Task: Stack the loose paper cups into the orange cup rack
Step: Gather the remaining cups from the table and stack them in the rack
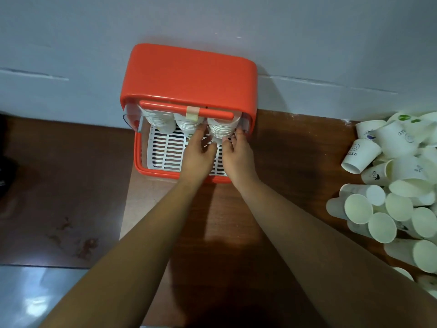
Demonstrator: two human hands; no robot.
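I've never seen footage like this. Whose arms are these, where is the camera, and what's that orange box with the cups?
No machine here: a person wears a camera on the head, so you look down along their own arms. On the wooden table stands an orange cup rack holding three stacks of paper cups above a white slatted tray. The left hand and right hand both grip the bottom of the rightmost stack. A pile of loose cups lies to the right.
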